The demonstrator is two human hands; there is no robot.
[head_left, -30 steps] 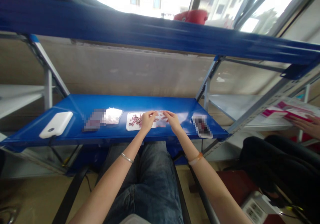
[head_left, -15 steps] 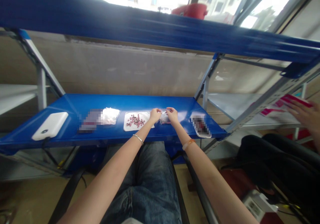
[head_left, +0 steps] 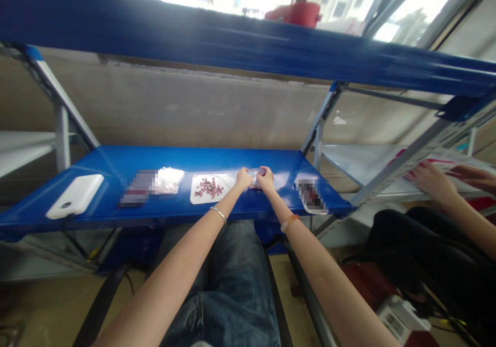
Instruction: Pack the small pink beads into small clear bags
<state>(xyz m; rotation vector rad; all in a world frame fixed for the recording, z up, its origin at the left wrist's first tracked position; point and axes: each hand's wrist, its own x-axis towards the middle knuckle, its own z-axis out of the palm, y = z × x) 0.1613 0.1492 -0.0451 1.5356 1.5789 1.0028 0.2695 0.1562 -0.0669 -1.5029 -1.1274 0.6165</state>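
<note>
Left hand [head_left: 244, 178] and right hand [head_left: 265, 179] close together at the middle of a blue steel shelf [head_left: 163, 158], each grip clenched on a small clear plastic bag [head_left: 256, 177], held just above the shelf; contents too small to tell, possibly something reddish. Just left of the hands, a white sheet [head_left: 225, 189] flat on the shelf, with small reddish beads [head_left: 206, 186] scattered across it. Farther left, a pile of clear bags [head_left: 168, 180], a blurred-out flat object [head_left: 138, 187] and a white power bank [head_left: 75, 196]. Right of the hands, a second blurred-out object [head_left: 311, 196]. A silver bangle [head_left: 219, 214] on the left wrist, an orange bracelet [head_left: 290, 223] on the right. Well off to the right, a co-worker's hands [head_left: 430, 179] on pink-and-white printed sheets [head_left: 434, 162].
</note>
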